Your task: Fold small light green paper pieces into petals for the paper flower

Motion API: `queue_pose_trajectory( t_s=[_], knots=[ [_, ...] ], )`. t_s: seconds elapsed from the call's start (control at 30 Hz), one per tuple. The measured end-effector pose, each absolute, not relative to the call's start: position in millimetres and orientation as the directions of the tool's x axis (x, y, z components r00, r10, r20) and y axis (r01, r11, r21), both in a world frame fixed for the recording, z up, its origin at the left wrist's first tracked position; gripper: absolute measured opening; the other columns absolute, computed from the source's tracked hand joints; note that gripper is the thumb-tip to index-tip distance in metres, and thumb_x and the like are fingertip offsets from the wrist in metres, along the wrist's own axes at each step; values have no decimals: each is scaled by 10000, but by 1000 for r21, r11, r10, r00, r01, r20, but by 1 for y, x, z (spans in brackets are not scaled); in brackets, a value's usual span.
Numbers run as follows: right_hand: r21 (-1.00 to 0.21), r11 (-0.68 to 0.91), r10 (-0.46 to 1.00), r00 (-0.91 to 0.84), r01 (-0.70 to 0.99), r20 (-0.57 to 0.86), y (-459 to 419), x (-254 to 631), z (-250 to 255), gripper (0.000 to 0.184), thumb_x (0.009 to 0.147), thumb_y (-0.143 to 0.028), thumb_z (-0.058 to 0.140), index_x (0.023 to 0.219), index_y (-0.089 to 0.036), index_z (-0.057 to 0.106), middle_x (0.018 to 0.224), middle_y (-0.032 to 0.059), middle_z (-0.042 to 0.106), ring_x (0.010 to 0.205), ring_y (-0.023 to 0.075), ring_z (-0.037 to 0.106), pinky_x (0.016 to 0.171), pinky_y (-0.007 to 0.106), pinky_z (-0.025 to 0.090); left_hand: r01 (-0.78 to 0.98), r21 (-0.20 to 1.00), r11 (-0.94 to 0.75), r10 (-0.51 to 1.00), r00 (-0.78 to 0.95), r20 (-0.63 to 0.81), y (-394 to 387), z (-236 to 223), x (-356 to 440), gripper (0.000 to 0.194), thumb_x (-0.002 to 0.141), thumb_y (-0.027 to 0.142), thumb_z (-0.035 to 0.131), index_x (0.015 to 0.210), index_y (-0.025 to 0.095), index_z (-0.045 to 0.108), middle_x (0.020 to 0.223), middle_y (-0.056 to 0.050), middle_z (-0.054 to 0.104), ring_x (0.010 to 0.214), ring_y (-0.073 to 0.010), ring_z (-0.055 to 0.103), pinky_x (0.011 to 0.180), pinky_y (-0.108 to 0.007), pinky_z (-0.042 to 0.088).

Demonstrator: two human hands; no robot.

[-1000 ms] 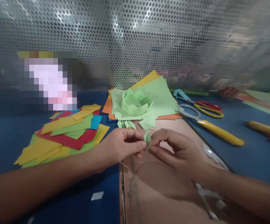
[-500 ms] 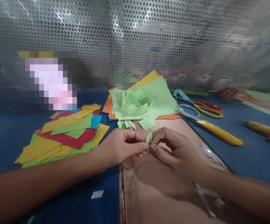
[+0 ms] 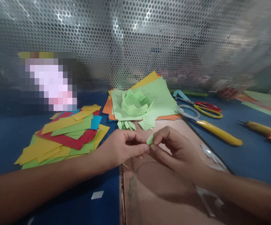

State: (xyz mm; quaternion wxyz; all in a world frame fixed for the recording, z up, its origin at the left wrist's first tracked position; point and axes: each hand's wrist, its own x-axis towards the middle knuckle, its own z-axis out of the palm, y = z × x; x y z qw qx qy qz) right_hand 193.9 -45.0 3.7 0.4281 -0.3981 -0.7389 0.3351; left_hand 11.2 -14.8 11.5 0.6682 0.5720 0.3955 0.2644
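Note:
A small folded piece of light green paper (image 3: 150,139) is pinched between both hands above a brown board (image 3: 149,193). My left hand (image 3: 126,145) grips its lower left side with thumb and fingers. From the right, my right hand (image 3: 173,147) pinches the same piece, its thumb and forefinger partly covering it. Just beyond the hands lie small folded green pieces (image 3: 126,125) and flat green paper squares (image 3: 147,122). Behind them a green paper flower ring (image 3: 136,103) of pointed folded units rests on a stack of coloured sheets (image 3: 167,97).
Left of my hands is a pile of red, yellow, green and blue paper pieces (image 3: 67,134). To the right lie a yellow-handled craft knife (image 3: 219,132), scissors (image 3: 208,109) and another yellow tool (image 3: 262,129). A perforated metal panel (image 3: 135,37) stands behind.
The folded green piece has turned and tilts to the right, with less of it showing. My right fingers have shifted over its upper right side; my left hand has barely moved.

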Motion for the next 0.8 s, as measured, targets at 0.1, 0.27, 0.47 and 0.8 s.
queue_pose_trajectory(
  t_s=[0.1, 0.27, 0.47, 0.8],
  knots=[
    [-839, 463, 868, -339, 286, 364, -45, 195, 3, 93, 839, -136, 522, 794, -203, 476, 750, -3, 553, 660, 93, 543, 577, 186, 484, 125, 973, 195, 802, 551, -232, -15, 14, 12, 86, 736, 199, 680, 729, 134, 623, 641, 35, 618, 582, -70, 555, 592, -182, 428],
    [-833, 476, 861, -341, 282, 377, -45, 195, 3, 103, 849, -141, 519, 785, -202, 468, 733, -8, 537, 652, 91, 536, 564, 185, 469, 177, 973, 146, 807, 547, -221, -15, 13, 12, 136, 764, 243, 654, 710, 131, 597, 621, 42, 597, 573, -59, 536, 564, -164, 398],
    [-809, 497, 860, -303, 314, 411, -44, 194, 4, 108, 840, -158, 538, 776, -205, 465, 720, -7, 535, 642, 98, 532, 575, 209, 461, 151, 981, 119, 805, 565, -184, -15, 6, 12, 138, 734, 258, 656, 714, 138, 590, 631, 32, 581, 561, -74, 528, 552, -182, 403],
    [-794, 516, 846, -340, 321, 412, -46, 194, 3, 94, 838, -147, 537, 777, -200, 489, 715, -11, 549, 621, 89, 530, 531, 184, 453, 198, 980, 4, 823, 557, -116, -20, 6, 14, 113, 719, 241, 576, 681, 150, 521, 615, 45, 485, 572, -75, 441, 524, -182, 346]
  ],
)
